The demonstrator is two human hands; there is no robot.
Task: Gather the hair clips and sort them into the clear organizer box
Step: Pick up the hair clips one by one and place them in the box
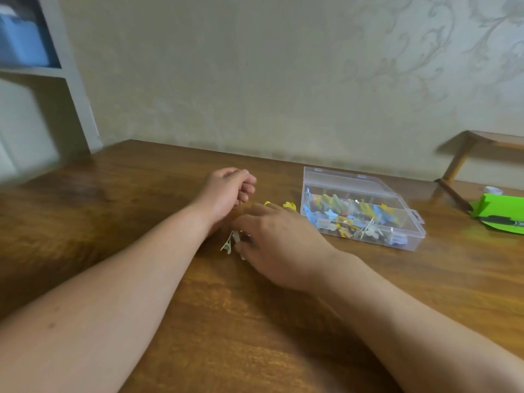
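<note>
The clear organizer box (408,231) lies on the wooden table at centre right, its lid lowered over several colourful hair clips. My left hand (226,191) rests on the table left of the box with fingers curled; whether it holds anything is hidden. My right hand (278,245) lies palm down in front of it, fingertips on a pale metal hair clip (228,245). Two small yellow clips (289,206) lie just beyond my right hand, between the hands and the box.
A green packet (502,214) with a dark pen on it lies at the right edge of the table (141,211). A small wooden rack (465,154) stands behind it by the wall. A white shelf unit (56,80) stands at the far left.
</note>
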